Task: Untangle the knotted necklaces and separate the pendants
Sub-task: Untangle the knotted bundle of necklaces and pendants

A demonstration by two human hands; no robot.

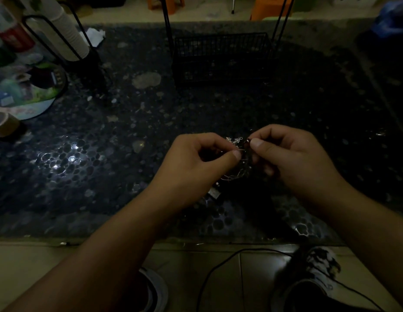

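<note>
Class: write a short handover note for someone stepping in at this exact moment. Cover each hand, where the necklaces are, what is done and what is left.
Left hand: pinching the tangle of thin silvery necklace chains.
Right hand: pinching the same tangle from the other side.
Tangle: held just above the dark pebble-patterned tabletop, loose loops hanging below.
Done: nothing visibly separated.
Left: loosen the knot, free each chain, set pendants apart.

A dark pebble-patterned table (106, 165) bears a wire basket (220, 57) and tape roll (3, 123).
</note>
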